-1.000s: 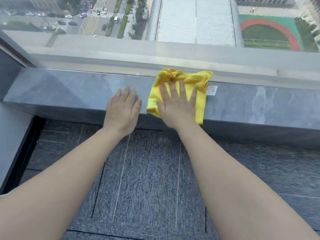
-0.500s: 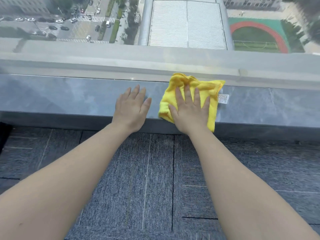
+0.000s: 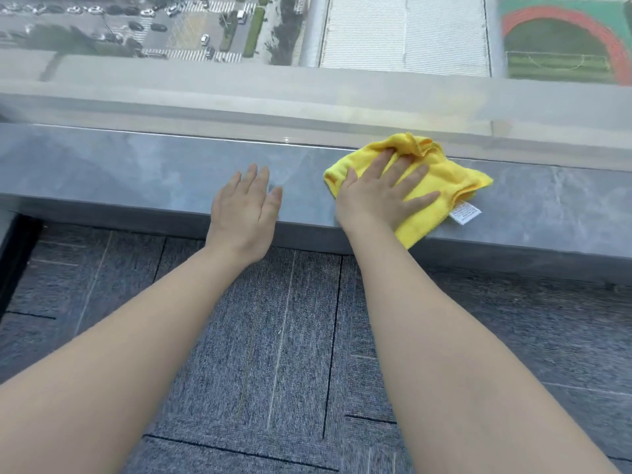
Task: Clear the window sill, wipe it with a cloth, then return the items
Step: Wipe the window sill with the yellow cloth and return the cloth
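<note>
A yellow cloth (image 3: 441, 186) with a white label lies crumpled on the grey stone window sill (image 3: 136, 165), right of centre. My right hand (image 3: 379, 193) presses flat on the cloth with fingers spread, pointing up and to the right. My left hand (image 3: 244, 206) rests palm down on the bare sill just left of the cloth, fingers apart, holding nothing. One corner of the cloth hangs over the sill's front edge.
Behind the sill runs the window glass (image 3: 342, 35), with a street and roofs far below. Grey carpet tiles (image 3: 273, 336) cover the floor under my arms. A dark gap (image 3: 13, 254) sits at the left end of the sill.
My right hand has slid the cloth to the right along the sill and turned its fingers rightward. The left hand has stayed flat on the sill beside it.
</note>
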Available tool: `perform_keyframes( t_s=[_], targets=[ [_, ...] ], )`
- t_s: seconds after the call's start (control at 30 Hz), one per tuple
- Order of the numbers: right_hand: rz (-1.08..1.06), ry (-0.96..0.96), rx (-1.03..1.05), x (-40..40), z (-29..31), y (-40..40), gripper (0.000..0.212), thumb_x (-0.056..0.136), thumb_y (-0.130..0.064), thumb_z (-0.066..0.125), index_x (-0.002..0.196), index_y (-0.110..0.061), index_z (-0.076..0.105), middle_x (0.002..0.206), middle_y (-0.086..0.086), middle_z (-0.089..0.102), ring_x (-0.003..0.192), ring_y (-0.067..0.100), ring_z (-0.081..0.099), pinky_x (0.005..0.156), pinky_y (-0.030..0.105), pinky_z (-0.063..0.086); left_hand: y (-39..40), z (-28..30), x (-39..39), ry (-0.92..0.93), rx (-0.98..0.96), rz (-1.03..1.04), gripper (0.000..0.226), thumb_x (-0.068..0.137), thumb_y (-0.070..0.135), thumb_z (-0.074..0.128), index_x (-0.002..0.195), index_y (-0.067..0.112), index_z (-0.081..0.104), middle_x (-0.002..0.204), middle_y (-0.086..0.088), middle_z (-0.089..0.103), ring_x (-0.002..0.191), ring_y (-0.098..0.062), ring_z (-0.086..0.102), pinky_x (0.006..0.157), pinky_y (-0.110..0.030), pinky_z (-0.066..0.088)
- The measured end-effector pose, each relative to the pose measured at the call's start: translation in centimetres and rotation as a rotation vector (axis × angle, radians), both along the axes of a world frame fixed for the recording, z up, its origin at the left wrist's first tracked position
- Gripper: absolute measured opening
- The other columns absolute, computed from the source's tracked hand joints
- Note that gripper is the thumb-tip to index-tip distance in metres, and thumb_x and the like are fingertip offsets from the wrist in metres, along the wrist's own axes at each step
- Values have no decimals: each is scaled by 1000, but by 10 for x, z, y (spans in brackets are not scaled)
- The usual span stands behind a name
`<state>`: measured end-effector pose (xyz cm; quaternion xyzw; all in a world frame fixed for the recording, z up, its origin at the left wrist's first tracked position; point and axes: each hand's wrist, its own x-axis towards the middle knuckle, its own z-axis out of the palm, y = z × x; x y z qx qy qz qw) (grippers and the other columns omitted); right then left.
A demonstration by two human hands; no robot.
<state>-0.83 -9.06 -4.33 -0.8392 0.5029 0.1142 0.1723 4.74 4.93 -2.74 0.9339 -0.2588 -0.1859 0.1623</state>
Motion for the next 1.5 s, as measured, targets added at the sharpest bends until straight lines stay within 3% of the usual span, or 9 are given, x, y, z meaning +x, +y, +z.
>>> perform_keyframes(
  t_s=[0.17,0.37,0.57,0.7,0.8,0.93,1.07,1.33,1.5],
  targets=[
    [335,-66,-35,6,-2,26,60,97,-42,18,149,-20,-2,160,6,-4,145,32,-14,110,63,-10,21,4,11,1,23,44,53,97,35,21,144,11,20,157,-10,16,146,-26,10,119,-39,6],
    [727,-46,-38,-6,1,17,52,97,-46,19,145,-42,1,160,-7,-8,147,22,-14,114,55,-10,3,3,24,4,-106,1,65,87,42,16,143,10,24,156,-11,18,145,-28,13,118,-40,8],
    [438,63,12,-55,7,5,55,95,-52,19,145,-43,-2,158,-9,-15,146,24,-18,113,56,-13,-15,12,10,96,-130,-213,74,79,45,11,144,13,22,157,-8,17,146,-25,10,117,-38,7],
    [191,131,79,-80,14,-16,59,95,-52,17,146,-36,-8,158,-5,-19,145,26,-20,113,57,-10,-25,22,1,136,-79,-316,56,95,42,16,145,16,19,159,-5,11,146,-24,6,117,-42,5],
    [26,122,103,-89,13,-33,61,95,-52,17,147,-33,-10,158,-4,-20,145,28,-20,113,59,-8,-41,21,-3,128,-72,-344,52,97,38,18,145,17,19,159,-5,11,146,-23,5,117,-40,5],
    [-152,80,37,-94,5,-56,62,95,-53,15,147,-30,-10,158,-2,-18,145,31,-17,112,62,-6,-66,11,-18,78,-70,-383,71,82,47,9,145,17,19,158,-6,14,146,-23,7,118,-38,6],
    [-216,36,-21,-80,-2,-68,61,96,-48,15,148,-25,-6,159,1,-12,145,36,-14,110,67,-4,-79,-5,-37,24,-24,-384,57,95,41,23,144,14,20,158,-7,15,146,-25,9,118,-39,8],
    [610,-69,-110,-118,-3,-85,52,98,-43,16,147,-35,4,160,-6,-1,147,22,-9,115,54,-8,-101,-5,-78,-99,-52,-282,67,80,40,23,137,6,37,150,-14,34,140,-30,27,114,-39,17],
    [710,-66,-116,-169,-2,-122,51,98,-43,18,147,-38,6,160,-10,-2,148,19,-6,118,47,-8,-122,-1,-106,-113,-14,-279,63,84,38,21,138,9,36,151,-12,33,141,-29,25,115,-38,15]
  ],
)
